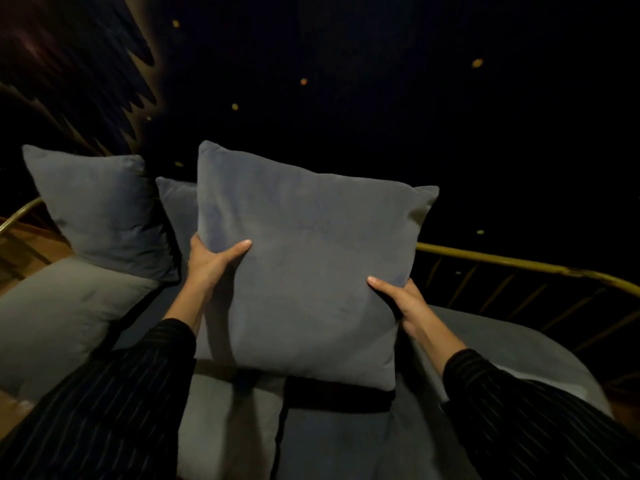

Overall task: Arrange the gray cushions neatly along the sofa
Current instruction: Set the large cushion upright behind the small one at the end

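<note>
I hold a square gray cushion (pixel 304 261) upright in front of me, above the sofa seat (pixel 228 420). My left hand (pixel 211 265) grips its left edge with the thumb on the front face. My right hand (pixel 401 303) grips its lower right edge the same way. A second gray cushion (pixel 100 209) leans upright at the far left of the sofa. A third gray cushion (pixel 178 206) stands between them, mostly hidden behind the held one.
A curved brass rail (pixel 519 263) with thin spindles runs along the sofa's back on the right and shows again at the far left (pixel 20 211). Gray seat pads lie left (pixel 62 317) and right (pixel 519 355). The wall behind is dark with small gold specks.
</note>
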A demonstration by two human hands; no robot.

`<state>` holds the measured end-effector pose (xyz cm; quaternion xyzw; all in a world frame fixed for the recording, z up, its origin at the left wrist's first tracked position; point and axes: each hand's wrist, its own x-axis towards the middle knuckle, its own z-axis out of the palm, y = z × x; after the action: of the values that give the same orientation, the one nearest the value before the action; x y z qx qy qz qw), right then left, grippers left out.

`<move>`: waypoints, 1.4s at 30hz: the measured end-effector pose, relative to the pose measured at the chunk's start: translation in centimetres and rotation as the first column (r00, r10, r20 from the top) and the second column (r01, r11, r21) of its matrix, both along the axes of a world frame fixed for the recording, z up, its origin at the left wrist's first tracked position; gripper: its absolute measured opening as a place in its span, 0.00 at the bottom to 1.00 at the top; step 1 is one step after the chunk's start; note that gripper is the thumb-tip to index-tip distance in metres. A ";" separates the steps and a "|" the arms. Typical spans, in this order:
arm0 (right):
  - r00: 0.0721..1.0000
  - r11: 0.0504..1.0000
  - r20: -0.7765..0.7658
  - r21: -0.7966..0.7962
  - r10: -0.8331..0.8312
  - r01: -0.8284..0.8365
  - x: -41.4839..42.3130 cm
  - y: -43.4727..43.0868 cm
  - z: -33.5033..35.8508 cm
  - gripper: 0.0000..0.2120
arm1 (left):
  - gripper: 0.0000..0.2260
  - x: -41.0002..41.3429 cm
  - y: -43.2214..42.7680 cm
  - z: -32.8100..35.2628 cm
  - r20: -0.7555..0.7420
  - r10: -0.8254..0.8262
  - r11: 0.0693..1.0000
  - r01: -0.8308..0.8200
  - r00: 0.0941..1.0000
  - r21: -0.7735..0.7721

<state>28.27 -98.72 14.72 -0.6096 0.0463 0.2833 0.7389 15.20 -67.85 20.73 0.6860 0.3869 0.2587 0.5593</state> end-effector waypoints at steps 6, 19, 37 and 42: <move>0.981 0.985 0.088 0.006 -0.173 0.173 5.4 -13.6 3.2 0.39 | 0.39 9.1 -12.1 1.1 0.030 -0.220 0.975 0.221 0.975 -0.020; 0.915 0.929 0.178 -0.015 -0.361 0.370 14.1 -37.0 1.7 0.40 | 0.45 23.0 -32.6 -3.9 0.024 -0.494 0.860 0.493 0.869 -0.136; 0.973 0.973 -0.013 -0.016 -0.230 0.230 16.0 -37.9 -8.2 0.40 | 0.39 23.9 -35.7 -13.0 -0.267 -0.113 0.969 0.048 0.957 -0.241; 0.974 0.967 -0.013 -0.125 -0.225 0.222 16.5 -37.3 -8.8 0.39 | 0.39 23.8 -35.9 -13.2 -0.377 -0.076 0.988 0.017 0.923 -0.156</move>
<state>44.79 -135.99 5.88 -0.6410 0.1422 0.2032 0.7263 38.99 -103.70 7.54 0.6883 0.4904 0.0769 0.5291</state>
